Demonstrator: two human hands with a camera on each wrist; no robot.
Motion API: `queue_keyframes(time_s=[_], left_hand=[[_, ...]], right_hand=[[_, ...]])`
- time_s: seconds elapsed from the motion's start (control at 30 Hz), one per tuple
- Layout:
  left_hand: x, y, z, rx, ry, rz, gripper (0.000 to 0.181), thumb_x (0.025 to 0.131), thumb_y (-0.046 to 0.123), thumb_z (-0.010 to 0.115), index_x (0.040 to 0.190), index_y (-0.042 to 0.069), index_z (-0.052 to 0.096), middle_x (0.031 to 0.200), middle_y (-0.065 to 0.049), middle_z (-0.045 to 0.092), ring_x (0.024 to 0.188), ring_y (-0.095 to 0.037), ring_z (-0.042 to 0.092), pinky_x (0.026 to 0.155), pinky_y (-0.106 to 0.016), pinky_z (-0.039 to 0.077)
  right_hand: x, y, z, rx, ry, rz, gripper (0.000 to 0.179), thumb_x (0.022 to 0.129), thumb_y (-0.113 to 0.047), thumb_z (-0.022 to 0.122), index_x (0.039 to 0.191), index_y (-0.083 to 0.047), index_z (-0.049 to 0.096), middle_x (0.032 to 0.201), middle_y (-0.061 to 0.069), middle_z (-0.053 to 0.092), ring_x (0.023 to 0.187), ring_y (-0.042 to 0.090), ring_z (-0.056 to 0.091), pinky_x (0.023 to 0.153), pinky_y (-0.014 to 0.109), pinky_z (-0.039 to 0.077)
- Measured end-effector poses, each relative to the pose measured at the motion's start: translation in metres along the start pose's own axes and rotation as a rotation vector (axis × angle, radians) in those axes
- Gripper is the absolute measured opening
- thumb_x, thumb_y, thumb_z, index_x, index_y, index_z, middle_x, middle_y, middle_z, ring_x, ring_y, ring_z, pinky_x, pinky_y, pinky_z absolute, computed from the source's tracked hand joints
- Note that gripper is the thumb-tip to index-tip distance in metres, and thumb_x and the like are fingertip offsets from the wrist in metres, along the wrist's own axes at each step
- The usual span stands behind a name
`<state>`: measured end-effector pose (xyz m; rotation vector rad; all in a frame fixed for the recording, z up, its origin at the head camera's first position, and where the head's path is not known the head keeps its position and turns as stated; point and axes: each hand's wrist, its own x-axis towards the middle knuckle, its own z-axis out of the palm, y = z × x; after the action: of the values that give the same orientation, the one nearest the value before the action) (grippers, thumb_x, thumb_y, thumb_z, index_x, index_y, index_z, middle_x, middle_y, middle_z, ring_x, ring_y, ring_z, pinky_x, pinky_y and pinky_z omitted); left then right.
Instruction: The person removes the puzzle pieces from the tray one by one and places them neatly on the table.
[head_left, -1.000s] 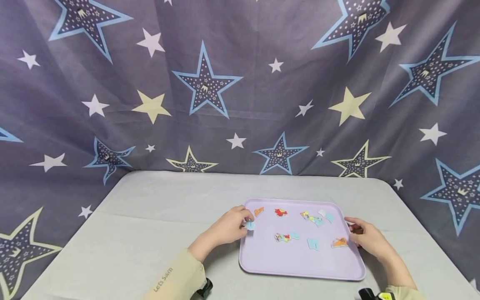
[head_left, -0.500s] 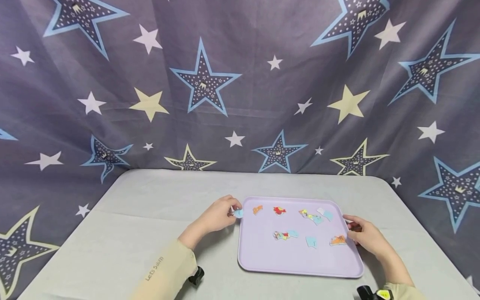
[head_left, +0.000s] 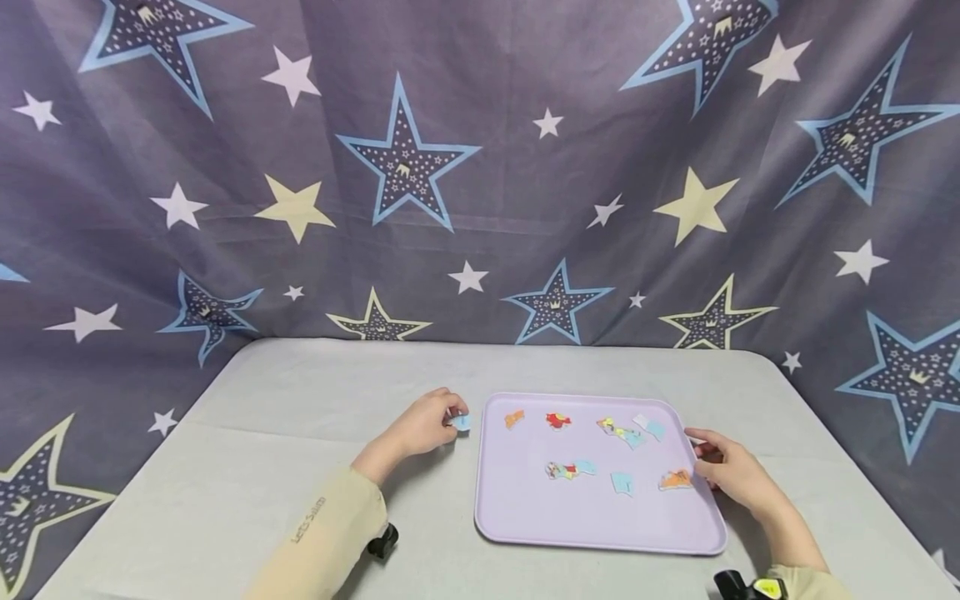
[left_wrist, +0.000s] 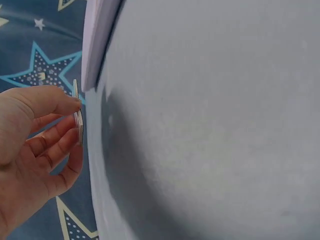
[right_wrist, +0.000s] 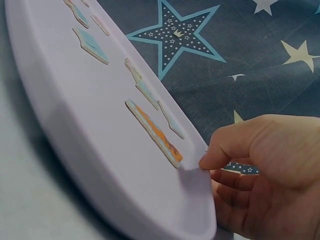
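My left hand (head_left: 423,423) pinches a light-blue puzzle piece (head_left: 460,423) between thumb and fingers, just left of the tray; in the left wrist view the piece (left_wrist: 79,127) shows edge-on. A lilac tray (head_left: 592,521) lies on the table with several flat puzzle pieces on it. My right hand (head_left: 735,475) holds the tray's right rim, thumb on the rim and fingers under its outer side, as the right wrist view shows. Closest to that hand is an orange piece (right_wrist: 157,134). A plain blue piece (head_left: 622,482) lies left of it.
A red piece (head_left: 557,421) and a small orange piece (head_left: 514,418) lie along the tray's back. Two joined pictured pieces (head_left: 570,470) lie mid-tray. Behind the grey-white table (head_left: 300,467) hangs a dark star-patterned curtain (head_left: 495,208).
My left hand has moved left and slightly back with the blue puzzle piece, from over the tray's left rim to outside it. The right hand stays at the tray's right rim.
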<state>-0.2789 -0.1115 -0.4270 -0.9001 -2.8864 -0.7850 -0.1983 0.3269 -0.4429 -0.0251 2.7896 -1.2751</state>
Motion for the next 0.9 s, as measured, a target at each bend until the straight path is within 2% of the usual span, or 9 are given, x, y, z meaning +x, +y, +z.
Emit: queue_keyframes(time_s=[0.13,0.5,0.73,0.9], left_hand=[[0.003,-0.006,0.001,0.018,-0.019,-0.011,0.027,0.068,-0.001,0.061,0.095,0.006,0.062,0.084,-0.003,0.056,0.078,-0.013,0.052,0.072,-0.030,0.045],[0.005,-0.016,0.003,0.046,-0.019,-0.033,0.025,0.069,-0.004,0.061,0.093,0.004,0.063,0.081,-0.004,0.055,0.075,-0.016,0.051,0.072,-0.032,0.044],[0.006,-0.017,0.006,0.069,-0.028,-0.068,0.025,0.070,-0.005,0.060,0.093,0.005,0.064,0.080,-0.002,0.053,0.074,-0.012,0.047,0.073,-0.031,0.043],[0.006,-0.016,0.006,0.070,-0.030,-0.068,0.025,0.071,-0.005,0.060,0.094,0.004,0.065,0.081,-0.002,0.053,0.074,-0.012,0.047,0.074,-0.031,0.043]], right_hand=[[0.000,0.000,0.000,0.002,0.000,0.013,0.056,0.077,0.000,0.055,0.130,0.011,0.038,0.101,0.019,0.051,0.075,0.010,0.049,0.056,0.024,0.045],[0.001,0.000,0.001,-0.005,0.011,0.018,0.055,0.078,0.001,0.056,0.129,0.011,0.038,0.098,0.017,0.051,0.071,0.009,0.047,0.054,0.023,0.043],[0.001,0.001,0.002,-0.002,0.011,0.019,0.056,0.077,0.001,0.055,0.130,0.010,0.038,0.099,0.018,0.052,0.071,0.009,0.048,0.054,0.023,0.043],[0.000,0.001,0.002,0.005,0.016,0.021,0.056,0.076,0.002,0.055,0.129,0.010,0.038,0.099,0.018,0.052,0.070,0.008,0.047,0.054,0.023,0.043]])
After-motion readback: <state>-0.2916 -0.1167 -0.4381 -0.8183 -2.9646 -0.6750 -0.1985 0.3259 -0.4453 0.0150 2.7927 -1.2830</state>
